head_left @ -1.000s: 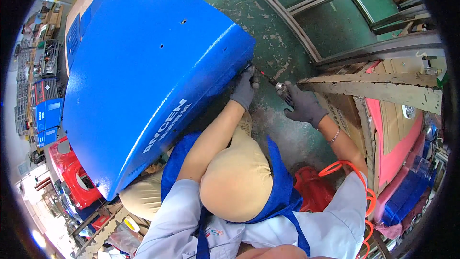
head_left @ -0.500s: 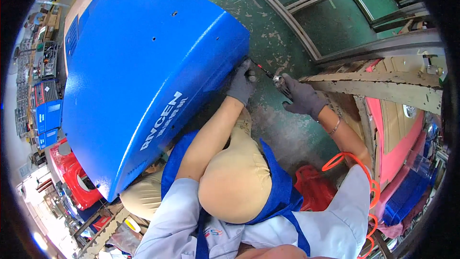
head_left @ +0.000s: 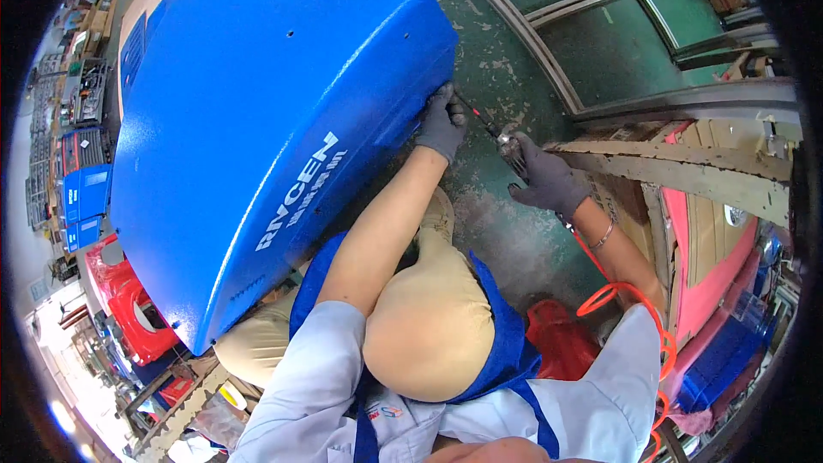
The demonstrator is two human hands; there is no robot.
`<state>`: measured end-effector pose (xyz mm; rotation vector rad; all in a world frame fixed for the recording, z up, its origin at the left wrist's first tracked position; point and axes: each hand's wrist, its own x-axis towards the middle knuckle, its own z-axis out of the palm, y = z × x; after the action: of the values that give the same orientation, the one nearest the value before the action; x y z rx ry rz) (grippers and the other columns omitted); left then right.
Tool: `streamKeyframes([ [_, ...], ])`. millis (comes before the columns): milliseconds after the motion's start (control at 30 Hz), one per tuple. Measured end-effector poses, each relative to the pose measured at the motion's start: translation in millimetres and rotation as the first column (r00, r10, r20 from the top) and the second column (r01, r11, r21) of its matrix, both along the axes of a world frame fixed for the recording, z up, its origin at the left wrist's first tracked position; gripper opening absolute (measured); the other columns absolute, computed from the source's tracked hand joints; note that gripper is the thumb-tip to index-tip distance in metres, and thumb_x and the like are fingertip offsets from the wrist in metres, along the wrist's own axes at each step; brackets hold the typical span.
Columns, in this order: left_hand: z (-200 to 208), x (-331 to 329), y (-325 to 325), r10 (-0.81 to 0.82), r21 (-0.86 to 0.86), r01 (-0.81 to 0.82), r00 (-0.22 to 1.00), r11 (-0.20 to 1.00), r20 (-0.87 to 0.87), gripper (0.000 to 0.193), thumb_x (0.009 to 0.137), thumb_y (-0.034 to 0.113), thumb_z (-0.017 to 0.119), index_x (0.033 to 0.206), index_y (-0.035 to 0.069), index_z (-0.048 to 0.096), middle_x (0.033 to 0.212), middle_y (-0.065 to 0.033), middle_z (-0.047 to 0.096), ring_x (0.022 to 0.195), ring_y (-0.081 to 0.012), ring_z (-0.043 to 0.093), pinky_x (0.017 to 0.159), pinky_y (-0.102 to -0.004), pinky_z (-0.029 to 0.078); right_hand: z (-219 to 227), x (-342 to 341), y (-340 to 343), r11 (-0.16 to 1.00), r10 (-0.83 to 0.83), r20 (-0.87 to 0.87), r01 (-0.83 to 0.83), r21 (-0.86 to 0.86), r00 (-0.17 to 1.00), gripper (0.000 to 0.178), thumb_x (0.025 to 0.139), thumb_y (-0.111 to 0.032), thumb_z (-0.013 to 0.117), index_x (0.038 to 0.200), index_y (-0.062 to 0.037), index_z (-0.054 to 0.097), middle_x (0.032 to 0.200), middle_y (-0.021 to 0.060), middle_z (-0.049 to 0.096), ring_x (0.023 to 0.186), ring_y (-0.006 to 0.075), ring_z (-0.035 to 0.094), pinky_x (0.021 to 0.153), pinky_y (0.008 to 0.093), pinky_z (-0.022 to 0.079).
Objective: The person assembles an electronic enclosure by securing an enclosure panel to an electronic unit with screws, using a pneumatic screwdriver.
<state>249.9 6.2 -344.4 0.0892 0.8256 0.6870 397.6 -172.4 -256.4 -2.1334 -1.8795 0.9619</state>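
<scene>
A large blue sheet-metal cover [head_left: 223, 111] with white lettering and small holes fills the left and centre of the view. At its right end, my gloved left hand [head_left: 443, 123] is closed against the lower edge; its fingertips are partly hidden, and what they pinch is too small to make out. My gloved right hand [head_left: 550, 178] grips an air screwdriver [head_left: 509, 147]. From the tool a thin shaft with a red section points up and left, its tip close to my left fingers and the cover's edge. An orange coiled air hose [head_left: 604, 293] runs below my right wrist.
A metal frame [head_left: 557, 86] lies on the worn green floor beyond the cover. To the right stand a chipped beam [head_left: 686, 173] and pink panels [head_left: 686, 240]. Red molded parts [head_left: 137, 317] sit at the left. My bent knee [head_left: 429, 334] is beneath my left arm.
The cover and my left hand appear slightly higher and farther right in the view. Both hands keep their grips. More of the hose shows beneath my right wrist.
</scene>
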Motion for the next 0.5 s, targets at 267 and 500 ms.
streamKeyframes([
  [267, -50, -64, -63, -0.208, 0.048, 0.223, 0.955, 0.974, -0.211, 0.012, 0.086, 0.026, 0.062, 0.083, 0.015, 0.059, 0.074, 0.0003, 0.055, 0.062, -0.0149, 0.049, 0.054, -0.03, 0.042, -14, -27, -52, 0.977, -0.177, -0.135, 0.158, -0.144, 0.975, 0.099, 0.067, -0.033, 0.077, 0.143, -0.0076, 0.019, 0.109, 0.0258, 0.06, 0.094, 0.0443, 0.061, 0.079, 0.0474, 0.051],
  [500, -71, -140, -104, -0.127, 0.074, 0.13, 0.991, 0.989, -0.05, 0.015, 0.081, 0.01, 0.056, 0.094, 0.007, 0.064, 0.089, -0.0077, 0.063, 0.081, -0.0232, 0.058, 0.065, -0.0355, 0.049, -58, -61, -39, 0.974, -0.12, -0.222, 0.071, -0.216, 0.968, 0.099, 0.068, -0.036, 0.079, 0.142, -0.0062, 0.019, 0.121, 0.0284, 0.055, 0.103, 0.0455, 0.059, 0.084, 0.0473, 0.05],
])
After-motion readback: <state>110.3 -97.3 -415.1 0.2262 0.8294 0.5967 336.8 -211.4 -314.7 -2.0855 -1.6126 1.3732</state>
